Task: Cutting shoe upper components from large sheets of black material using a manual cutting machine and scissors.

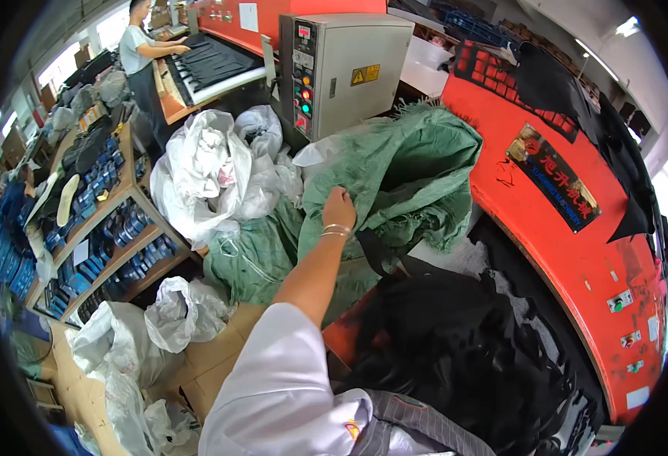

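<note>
My left hand [339,207] reaches forward with its fingers closed on the rim of a large green woven sack [432,140]. The sack's mouth gapes to the right of the hand, its edge frayed. A dark strip of cloth [374,252] hangs just below the hand. Nearer to me, at the right, lies a big heap of black fabric [455,342], partly blurred. My right hand is not visible.
White plastic sacks [201,171] stand left of the green one; others [117,338] lie near left by a rack of blue-edged pieces [136,258]. A red machine [546,220] curves along the right. Behind stands a grey control cabinet [356,76]. A person [140,61] works far left.
</note>
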Demonstrator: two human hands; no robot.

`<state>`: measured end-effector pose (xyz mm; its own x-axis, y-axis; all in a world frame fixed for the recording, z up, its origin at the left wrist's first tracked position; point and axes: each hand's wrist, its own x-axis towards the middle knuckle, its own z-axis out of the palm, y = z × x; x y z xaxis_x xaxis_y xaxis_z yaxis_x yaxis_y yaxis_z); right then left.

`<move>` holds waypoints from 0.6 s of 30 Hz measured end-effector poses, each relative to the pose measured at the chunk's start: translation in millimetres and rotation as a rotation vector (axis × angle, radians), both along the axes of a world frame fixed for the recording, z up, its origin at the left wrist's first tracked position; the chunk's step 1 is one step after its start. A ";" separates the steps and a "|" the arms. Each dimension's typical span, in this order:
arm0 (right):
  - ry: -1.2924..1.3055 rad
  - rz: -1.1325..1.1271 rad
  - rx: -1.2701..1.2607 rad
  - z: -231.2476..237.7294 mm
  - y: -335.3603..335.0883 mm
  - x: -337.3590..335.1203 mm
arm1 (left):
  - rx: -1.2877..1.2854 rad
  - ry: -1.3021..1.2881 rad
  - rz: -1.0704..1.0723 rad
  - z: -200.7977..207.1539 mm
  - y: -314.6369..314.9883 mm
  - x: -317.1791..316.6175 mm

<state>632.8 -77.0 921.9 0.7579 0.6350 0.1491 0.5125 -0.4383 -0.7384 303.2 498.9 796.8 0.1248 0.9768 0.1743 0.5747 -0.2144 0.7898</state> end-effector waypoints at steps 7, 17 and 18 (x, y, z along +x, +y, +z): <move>0.314 -0.085 0.190 -26.3 114.3 -25.4 | 0.160 -0.417 -0.152 -18.9 -20.2 -63.2; 0.572 -0.002 0.552 21.4 462.2 -105.1 | -0.234 -0.659 -0.423 87.2 -54.9 -114.9; 0.464 -0.092 0.478 25.4 512.3 -124.2 | -0.246 -0.746 -0.402 93.1 -57.3 -118.1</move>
